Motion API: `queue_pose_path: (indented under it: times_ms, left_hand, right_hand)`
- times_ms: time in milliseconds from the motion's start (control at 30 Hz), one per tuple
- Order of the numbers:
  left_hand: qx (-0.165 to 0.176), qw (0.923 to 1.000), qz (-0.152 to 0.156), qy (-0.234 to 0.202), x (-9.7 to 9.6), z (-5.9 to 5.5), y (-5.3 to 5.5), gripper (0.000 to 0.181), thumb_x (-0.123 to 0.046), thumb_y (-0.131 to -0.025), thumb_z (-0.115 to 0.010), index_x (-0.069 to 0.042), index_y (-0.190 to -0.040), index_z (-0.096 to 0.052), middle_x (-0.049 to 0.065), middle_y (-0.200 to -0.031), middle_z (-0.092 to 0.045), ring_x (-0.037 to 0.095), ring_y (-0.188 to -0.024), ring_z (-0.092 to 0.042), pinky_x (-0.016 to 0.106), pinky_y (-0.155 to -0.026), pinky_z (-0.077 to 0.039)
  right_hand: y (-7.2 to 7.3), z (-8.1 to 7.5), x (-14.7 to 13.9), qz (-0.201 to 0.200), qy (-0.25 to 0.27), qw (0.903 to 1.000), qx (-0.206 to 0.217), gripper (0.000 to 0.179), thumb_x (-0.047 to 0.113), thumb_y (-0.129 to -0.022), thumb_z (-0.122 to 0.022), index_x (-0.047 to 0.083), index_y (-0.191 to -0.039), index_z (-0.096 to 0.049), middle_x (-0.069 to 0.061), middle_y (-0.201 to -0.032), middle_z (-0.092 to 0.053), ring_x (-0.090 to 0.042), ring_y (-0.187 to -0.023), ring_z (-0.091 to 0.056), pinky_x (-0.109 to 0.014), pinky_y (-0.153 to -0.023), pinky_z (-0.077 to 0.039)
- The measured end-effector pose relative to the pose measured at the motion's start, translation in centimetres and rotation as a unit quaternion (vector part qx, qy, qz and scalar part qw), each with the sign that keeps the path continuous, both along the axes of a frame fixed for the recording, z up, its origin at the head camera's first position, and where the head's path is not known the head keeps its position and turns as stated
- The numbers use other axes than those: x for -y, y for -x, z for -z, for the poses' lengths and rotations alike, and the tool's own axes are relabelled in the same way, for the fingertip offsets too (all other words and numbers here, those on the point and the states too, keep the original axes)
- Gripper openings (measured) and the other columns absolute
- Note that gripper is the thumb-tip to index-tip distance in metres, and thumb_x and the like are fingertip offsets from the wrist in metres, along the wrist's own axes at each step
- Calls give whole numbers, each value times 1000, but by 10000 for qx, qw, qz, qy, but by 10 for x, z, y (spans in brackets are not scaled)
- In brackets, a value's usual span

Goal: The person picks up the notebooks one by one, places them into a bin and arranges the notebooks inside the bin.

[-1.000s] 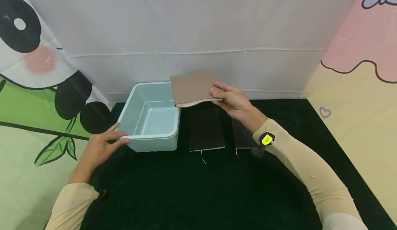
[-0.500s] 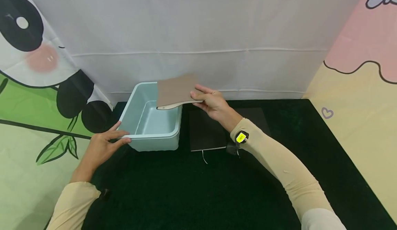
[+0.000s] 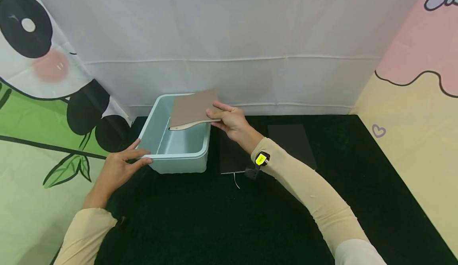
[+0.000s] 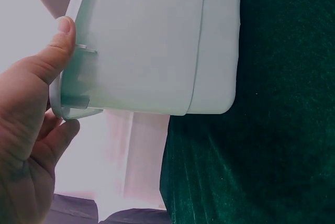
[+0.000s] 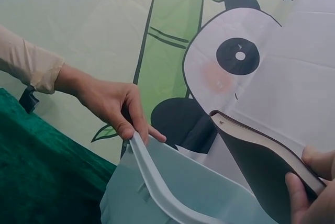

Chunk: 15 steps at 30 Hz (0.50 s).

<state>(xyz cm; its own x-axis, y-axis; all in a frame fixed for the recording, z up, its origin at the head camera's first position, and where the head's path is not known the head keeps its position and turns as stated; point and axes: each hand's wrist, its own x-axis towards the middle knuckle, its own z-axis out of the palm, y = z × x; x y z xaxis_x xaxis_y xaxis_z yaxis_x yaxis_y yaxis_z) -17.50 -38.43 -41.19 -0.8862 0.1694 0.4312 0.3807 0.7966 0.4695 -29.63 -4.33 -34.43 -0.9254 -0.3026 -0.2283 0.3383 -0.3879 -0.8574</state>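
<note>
My right hand (image 3: 234, 125) pinches a taupe-covered notebook (image 3: 191, 109) by its right end, thumb on top and fingers beneath. The notebook is held over the right part of a pale blue plastic bin (image 3: 179, 165), its cover bowed slightly. In the right wrist view the notebook's page edges (image 5: 256, 139) and dark underside show. My left hand (image 3: 119, 169) grips the bin's rim at the near left corner. The left wrist view shows the left thumb (image 4: 60, 43) lying on the rim, with other fingers around the corner.
Two black notebooks lie on the dark green cloth (image 3: 214, 221) right of the bin. The nearer one (image 3: 230, 153) has a white ribbon and is partly covered by my right hand; the other (image 3: 291, 140) lies beyond my forearm. A white sheet (image 3: 232, 38) hangs behind.
My right hand has carried the taupe notebook leftward, from beside the bin's right rim to over its opening, lowering it slightly. My left hand keeps its grip on the corner.
</note>
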Motion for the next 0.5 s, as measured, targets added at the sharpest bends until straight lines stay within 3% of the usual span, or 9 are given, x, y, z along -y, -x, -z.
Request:
queue_pose_path:
  times_ms: [300,500]
  left_hand:
    - [-26,10000,-10,-7,0,0,-1,23,-16,-87,-82,-6,-108,-79,26,-142,-56,49,-100,-70,23,-45,-32]
    - [-53,10000,14,-47,0,-1,-1,23,-15,-88,-82,-6,-108,-79,27,-142,-55,47,-93,-71,25,-43,-30]
  right_hand:
    - [-3,8,20,-83,-194,9997,-82,54,-2,-89,-76,8,-140,-62,-10,-114,-76,-10,-84,-72,-23,-71,-57]
    - [-7,10,31,-173,-268,9994,-99,53,-2,-90,-76,7,-140,-62,-13,-122,-73,-12,-93,-74,-25,-75,-58]
